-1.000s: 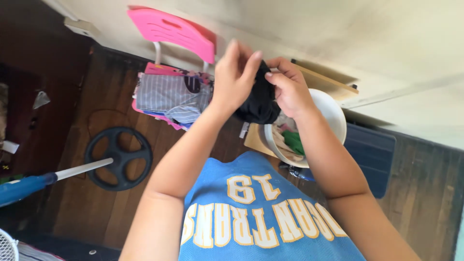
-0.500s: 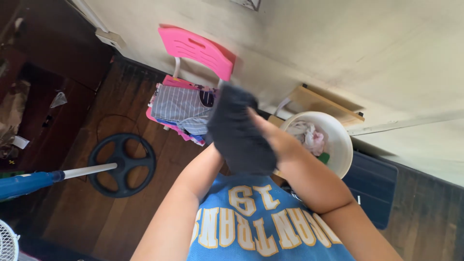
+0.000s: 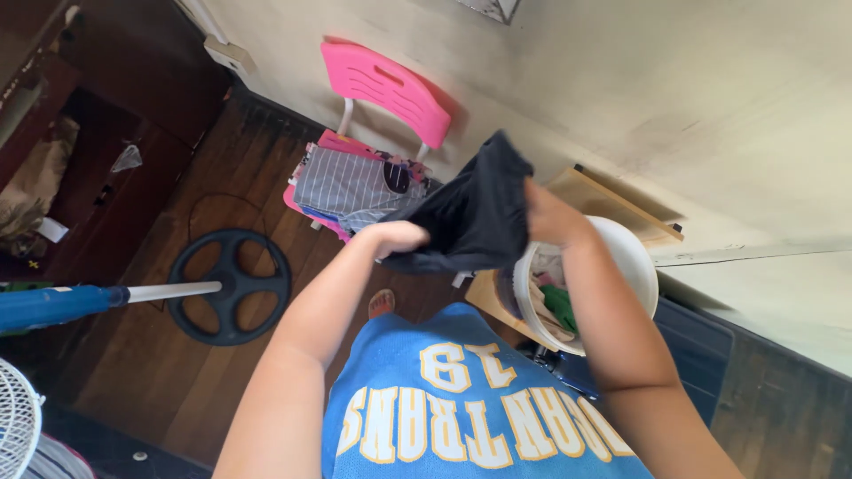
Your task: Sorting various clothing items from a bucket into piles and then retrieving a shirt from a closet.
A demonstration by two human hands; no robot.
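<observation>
Both hands, left [image 3: 397, 238] and right [image 3: 548, 215], grip a dark garment [image 3: 470, 213] above the white laundry basket [image 3: 635, 262].

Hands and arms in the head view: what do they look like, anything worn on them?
Both the left hand and right hand are bare: no gloves, rings, watch or bands visible. The forearms are bare too, with no sleeves showing. The person wears a blue sleeveless jersey with white, yellow-edged lettering and numerals.

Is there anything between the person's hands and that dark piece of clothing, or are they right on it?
Nothing visible stands between them. The left hand and the right hand both grip the dark garment directly, held up in the air above the white basket.
</observation>
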